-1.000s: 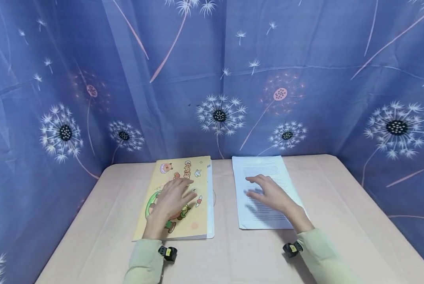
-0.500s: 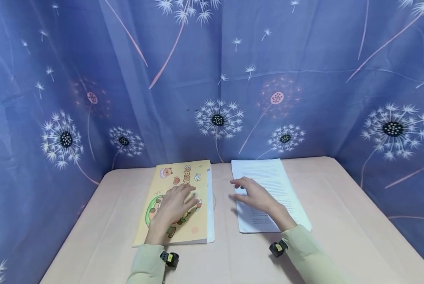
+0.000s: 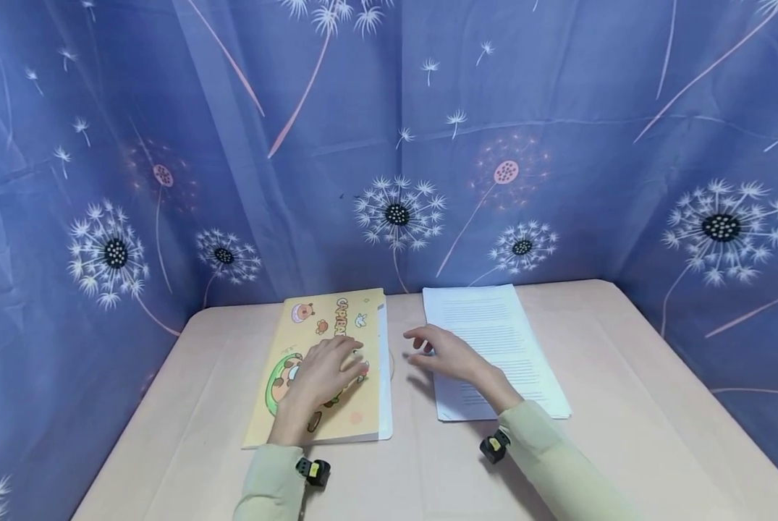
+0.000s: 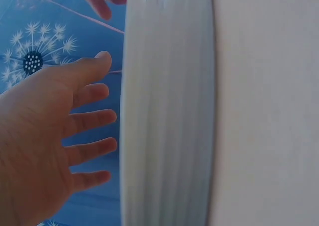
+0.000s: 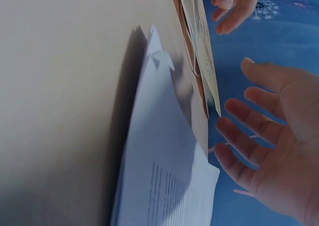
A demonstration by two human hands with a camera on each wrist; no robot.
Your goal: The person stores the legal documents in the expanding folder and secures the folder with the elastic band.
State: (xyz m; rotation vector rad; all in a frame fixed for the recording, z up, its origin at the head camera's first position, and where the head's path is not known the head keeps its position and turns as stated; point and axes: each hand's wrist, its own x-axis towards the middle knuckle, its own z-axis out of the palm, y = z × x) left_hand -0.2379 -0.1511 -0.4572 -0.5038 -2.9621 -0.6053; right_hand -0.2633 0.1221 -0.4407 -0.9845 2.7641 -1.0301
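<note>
A yellow folder [image 3: 365,405] with cartoon capybaras lies on the left of the table. My left hand [image 3: 323,369] hovers over its cover, fingers loosely spread. The left wrist view shows the folder's thick layered edge [image 4: 167,116] beside that hand [image 4: 45,116], with a gap between them. To the right lies a stack of printed paper [image 3: 486,318], one corner of it bent up in the right wrist view. My right hand [image 3: 450,353] floats over the stack's left edge, its relaxed fingertips reaching into the space between stack and folder. Both hands hold nothing.
A pale pink cloth covers the table [image 3: 623,391]. Blue dandelion-print curtains [image 3: 310,217] enclose its back and both sides. A small black wrist camera [image 3: 315,472] sits at the left cuff, another [image 3: 494,446] at the right.
My right hand has moved left, from over the middle of the paper stack to its left edge. The left hand stays above the folder with only a slight shift. Folder and paper lie as before.
</note>
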